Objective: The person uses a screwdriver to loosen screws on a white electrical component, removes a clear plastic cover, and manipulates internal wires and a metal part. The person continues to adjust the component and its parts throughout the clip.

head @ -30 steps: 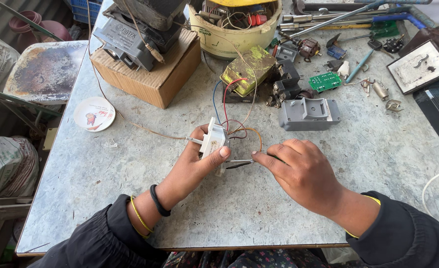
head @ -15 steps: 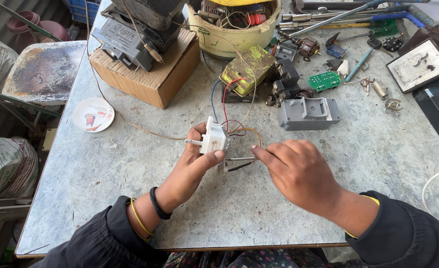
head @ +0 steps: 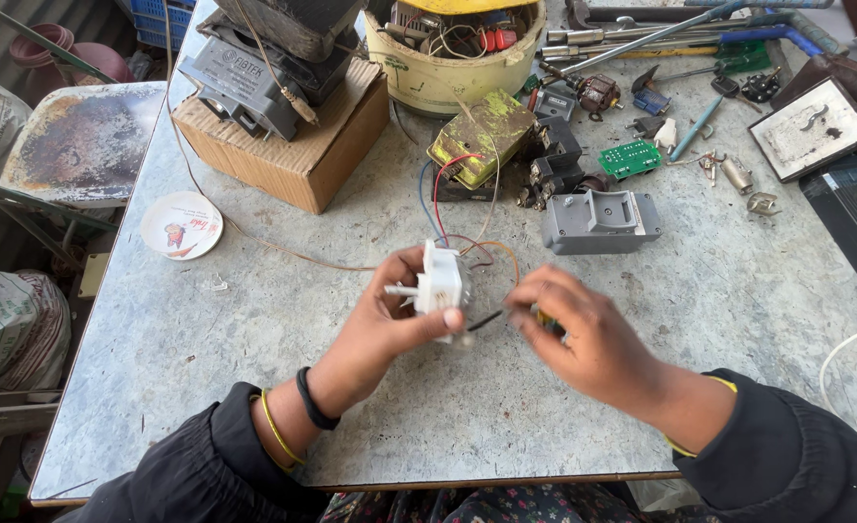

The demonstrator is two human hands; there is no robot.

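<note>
My left hand [head: 385, 324] grips a small white switch block [head: 440, 281] with a short shaft sticking out to the left, held just above the grey tabletop [head: 254, 387]. Red, blue and orange wires [head: 435, 199] run from it up to a yellowish grimy component [head: 482, 140]. My right hand [head: 593, 334] is closed on a thin tool with a dark tip [head: 487, 319], and that tip points at the underside of the switch block. A yellow part of the tool shows between the fingers; the rest is hidden.
A cardboard box [head: 288, 150] bearing a dark device stands at the back left. A cream tub [head: 453, 58] of parts sits behind. A grey plastic housing [head: 598, 221], green circuit board [head: 632, 158], hand tools and a white lid [head: 182, 225] lie around.
Both hands have stayed over the same spot. My right hand has edged closer to the switch block, bringing the tool tip to it.
</note>
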